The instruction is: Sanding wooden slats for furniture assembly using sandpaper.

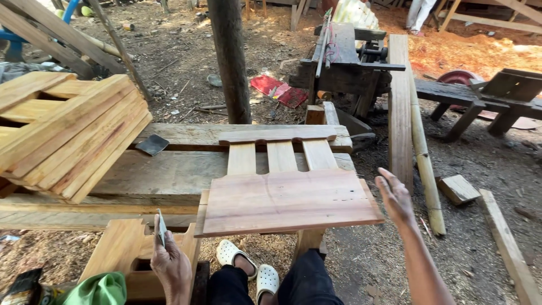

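1. On the rough plank workbench [169, 175], at the near middle of the scene, a half-built chair frame [285, 186] is lying flat, its wide reddish seat board [288, 200] hanging over the near edge towards the person.
2. Three short slats [280, 156] are already sitting joined between the seat board and a far top rail [276, 134], so the back part is looking assembled; the surfaces are looking bare and unfinished, so by my judgement smoothing and further joining are remaining.
3. The left hand [169, 262] is pinching a thin flat metal blade [161, 227] upright between thumb and fingers, at the near left, just beside a small wooden stool [121, 254] and apart from the seat board.
4. The right hand [395, 197] is hovering spread and empty just beside the right corner of the seat board, close to it but apparently not touching.
5. A stack of finished slatted frames [68, 133] is resting tilted on the left end of the bench, and a dark flat metal piece [151, 144] is lying near it.
6. Below the board, the person's feet in white clogs [248, 268] are resting on sawdust, and a green cloth [99, 289] is lying at the near left.
7. Beyond the bench, a dark post [230, 62] is standing, with a woodworking machine [344, 62] to its right.
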